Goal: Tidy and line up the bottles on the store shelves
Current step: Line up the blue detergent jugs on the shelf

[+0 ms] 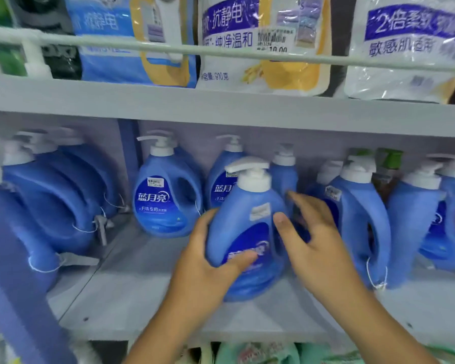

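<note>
Left hand (216,261) is gripping the front blue bottle (247,232) near the shelf (142,292) front edge, fingers curled round it; right hand (315,240) is hovering beside, fingers spread.

Even, cool indoor light, fairly bright; soft shadow under the upper shelf (221,106); glare patches on the refill pouches (260,43); motion blur on both hands and the held blue pump bottle (247,232); left bottles (50,200) smeared; wide-angle bending at the edges; rail (221,52) curves.
</note>
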Demonstrator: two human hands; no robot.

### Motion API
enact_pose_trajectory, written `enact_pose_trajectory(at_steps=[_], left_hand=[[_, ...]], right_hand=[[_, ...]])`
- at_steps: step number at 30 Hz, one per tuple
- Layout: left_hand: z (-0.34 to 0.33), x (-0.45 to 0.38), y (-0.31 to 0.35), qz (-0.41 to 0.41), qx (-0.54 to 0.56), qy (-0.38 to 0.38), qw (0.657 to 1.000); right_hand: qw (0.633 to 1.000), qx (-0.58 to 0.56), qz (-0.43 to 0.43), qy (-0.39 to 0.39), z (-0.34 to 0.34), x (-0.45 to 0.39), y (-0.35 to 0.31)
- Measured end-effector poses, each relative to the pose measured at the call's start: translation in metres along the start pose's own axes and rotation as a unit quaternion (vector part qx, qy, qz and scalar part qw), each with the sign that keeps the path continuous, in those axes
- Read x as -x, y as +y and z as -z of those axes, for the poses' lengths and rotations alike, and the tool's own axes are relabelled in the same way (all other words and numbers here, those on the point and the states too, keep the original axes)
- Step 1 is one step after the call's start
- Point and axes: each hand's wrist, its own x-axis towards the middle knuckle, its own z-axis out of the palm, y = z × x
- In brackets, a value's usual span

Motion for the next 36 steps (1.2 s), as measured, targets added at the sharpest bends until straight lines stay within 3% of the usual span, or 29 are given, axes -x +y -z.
enact_pose_trajectory(at_steps=[3, 7, 14, 17, 28, 30, 33, 34, 36], left_hand=[[0.044, -0.005, -0.009, 0.031, 0.011, 0.046, 0.998], [0.095, -0.016, -0.021, 0.045, -0.016, 0.098, 0.994], [0.113, -0.034, -0.033, 0.032, -0.048, 0.152, 0.987], [0.114, -0.037, -0.044, 0.030, -0.124, 0.204, 0.971], [0.121, -0.034, -0.059, 0.059, -0.133, 0.145, 0.979], [0.118, -0.030, -0.057, 0.037, -0.193, 0.180, 0.964], [0.094, -0.014, -0.034, -0.106, -0.279, 0.280, 0.912], [0.082, -0.007, -0.025, -0.144, -0.274, 0.279, 0.909], [0.054, 0.011, -0.004, -0.165, -0.216, 0.181, 0.945]], right_hand=[[0.996, 0.031, -0.008, 0.081, -0.006, -0.012, 0.000], [0.991, 0.042, -0.123, 0.012, -0.019, -0.058, 0.000], [0.995, -0.019, -0.088, 0.035, -0.039, -0.088, 0.019], [0.996, -0.032, -0.084, 0.017, -0.034, -0.082, 0.016], [0.986, -0.074, -0.106, -0.106, -0.005, -0.052, -0.008], [0.983, -0.085, -0.104, -0.127, -0.001, -0.047, -0.013], [0.974, -0.107, -0.124, -0.159, 0.005, -0.037, -0.021], [0.971, -0.119, -0.133, -0.158, 0.005, -0.033, -0.025], [0.975, -0.111, -0.137, -0.136, 0.003, -0.022, -0.033]])
